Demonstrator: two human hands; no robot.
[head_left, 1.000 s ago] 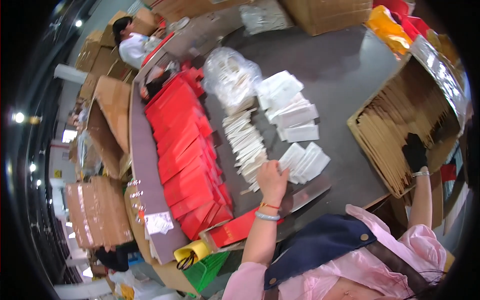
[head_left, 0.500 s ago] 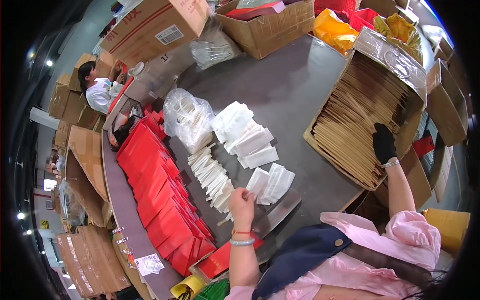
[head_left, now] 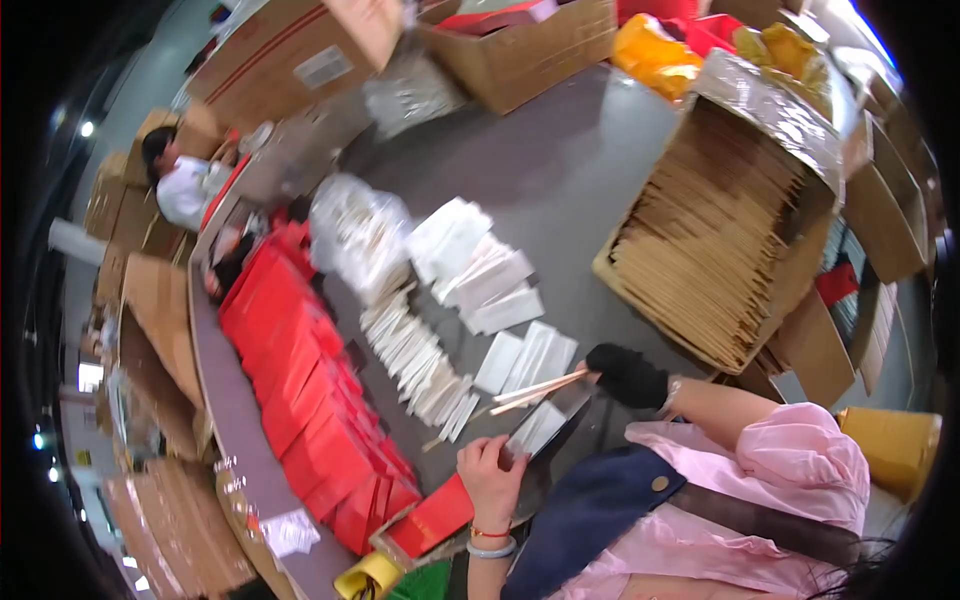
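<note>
My left hand (head_left: 490, 474) pinches the lower end of a small flat white packet (head_left: 538, 428) at the near part of the table. Just to its right, my right hand (head_left: 628, 377), in a black glove, grips a couple of thin wooden sticks (head_left: 540, 390) by one end. Their free ends point left, above the white packet. Other white packets (head_left: 526, 358) lie fanned out just beyond the sticks. A row of thin white packets (head_left: 412, 355) curves along to the left. The large carton (head_left: 690, 350) at the right holds many wooden sticks (head_left: 705, 250).
Red envelopes or pouches (head_left: 315, 400) overlap in a long row on the left. A clear plastic bag (head_left: 358, 235) with white contents stands behind the packets. Cartons (head_left: 520, 60) line the back, beside a yellow bag (head_left: 655, 58). Another person (head_left: 182, 180) works at far left.
My right hand has left the stick carton and come left to the packets, now with wooden sticks in it. My left hand has shifted slightly nearer, with a white packet at its fingertips.
</note>
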